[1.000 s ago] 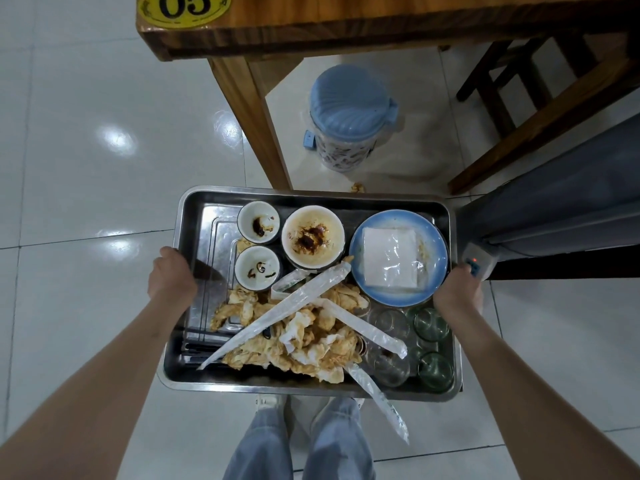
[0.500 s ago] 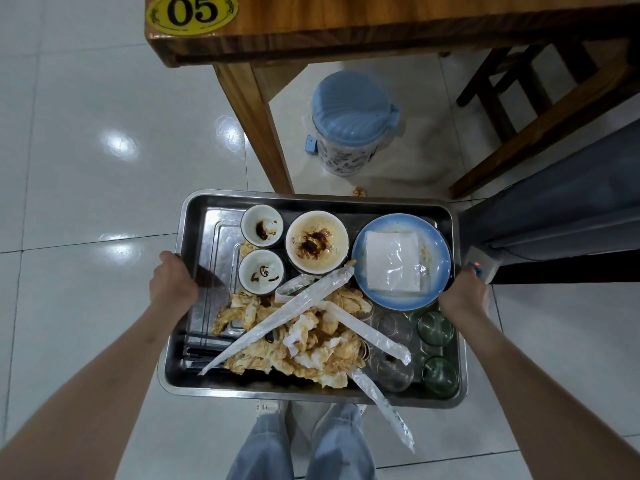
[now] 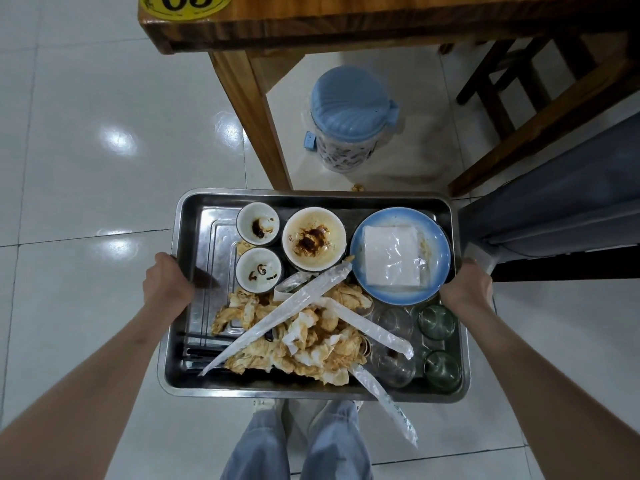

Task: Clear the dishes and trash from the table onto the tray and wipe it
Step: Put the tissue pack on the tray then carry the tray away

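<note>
Table number sticker (image 3: 185,5) cut off by top edge.

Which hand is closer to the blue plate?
The right hand. It grips the tray's right rim, just beside the blue plate. The left hand grips the left rim, across the tray from the plate.
</note>
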{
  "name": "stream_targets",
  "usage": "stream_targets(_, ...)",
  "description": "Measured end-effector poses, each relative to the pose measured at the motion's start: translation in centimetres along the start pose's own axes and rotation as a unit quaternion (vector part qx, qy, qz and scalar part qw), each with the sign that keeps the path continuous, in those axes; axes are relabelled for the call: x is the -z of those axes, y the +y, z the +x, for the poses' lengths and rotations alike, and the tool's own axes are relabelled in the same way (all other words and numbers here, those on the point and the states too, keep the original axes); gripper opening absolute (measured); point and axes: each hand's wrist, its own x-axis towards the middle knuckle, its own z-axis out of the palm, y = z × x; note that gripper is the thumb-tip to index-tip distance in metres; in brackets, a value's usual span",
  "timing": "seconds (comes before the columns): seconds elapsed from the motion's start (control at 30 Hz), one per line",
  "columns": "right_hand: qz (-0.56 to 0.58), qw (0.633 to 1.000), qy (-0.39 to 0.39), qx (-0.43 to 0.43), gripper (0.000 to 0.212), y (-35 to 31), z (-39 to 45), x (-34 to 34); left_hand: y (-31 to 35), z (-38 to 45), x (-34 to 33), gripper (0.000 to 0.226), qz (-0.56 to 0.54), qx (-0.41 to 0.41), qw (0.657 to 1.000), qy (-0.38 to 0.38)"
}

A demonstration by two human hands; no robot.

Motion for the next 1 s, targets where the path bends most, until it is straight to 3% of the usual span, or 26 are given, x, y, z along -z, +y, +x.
stream_targets(0.5,0.017,1.0,0.017,0.016,0.029,0.7,-3.6,4.8,0.4,-3.8,6.0,0.031,0.006,-0.026,1.0,0.01)
stream_targets(0.7,0.03,0.999,0.034,0.022,0.034,1.9,-7.0,8.1,0.8,-7.0,10.5,0.029,0.007,-0.055,0.998,0.019)
stream_targets(0.8,0.043,0.997,0.054,0.022,0.024,2.7,-9.0,10.1,1.0,-8.9,12.6,0.029,0.006,-0.069,0.997,0.022)
stream_targets(1.0,0.051,0.996,0.07,-0.011,0.025,5.7,-13.3,12.4,1.3,-12.5,16.1,0.033,0.008,-0.095,0.995,0.02)
